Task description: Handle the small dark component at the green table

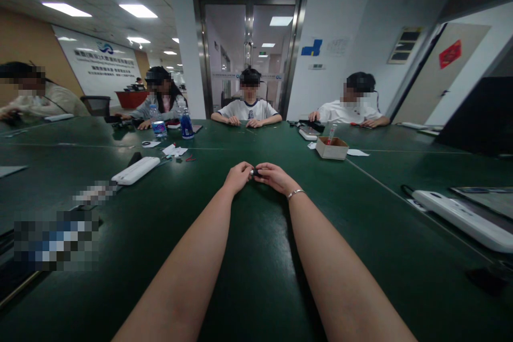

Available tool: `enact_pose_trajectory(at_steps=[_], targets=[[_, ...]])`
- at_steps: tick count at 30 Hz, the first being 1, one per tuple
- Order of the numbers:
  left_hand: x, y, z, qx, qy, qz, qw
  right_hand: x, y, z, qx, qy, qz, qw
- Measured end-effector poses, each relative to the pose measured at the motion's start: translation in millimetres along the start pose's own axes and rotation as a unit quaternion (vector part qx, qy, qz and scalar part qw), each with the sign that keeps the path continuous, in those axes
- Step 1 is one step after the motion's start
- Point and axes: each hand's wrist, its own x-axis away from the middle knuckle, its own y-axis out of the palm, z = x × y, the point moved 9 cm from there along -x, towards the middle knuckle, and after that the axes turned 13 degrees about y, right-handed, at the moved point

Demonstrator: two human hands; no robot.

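We hold a small dark piece (255, 172) between our fingertips, just above the middle of the green table (256, 278); it is too small for us to tell what it is. Our left hand (239, 176) and right hand (273, 175) meet there, both pinched on it, with our forearms stretched ahead. A bracelet (295, 193) circles our right wrist. A white power strip (135, 170) lies off to the left, and a cardboard box (332, 148) stands farther right. Other people sit across the table.
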Motion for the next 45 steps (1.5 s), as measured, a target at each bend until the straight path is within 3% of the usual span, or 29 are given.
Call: enact_pose_trajectory(at_steps=[7, 45], targets=[[0.0, 4.1, 0.4, -0.024, 0.012, -0.033, 0.999, 0.0, 1.1, 0.3, 0.004, 0.0, -0.005, 1.0], [-0.9, 0.4, -1.1, 0.004, 0.003, -0.007, 1.0, 1.1, 2.1, -0.5, -0.002, -0.002, -0.001, 1.0]])
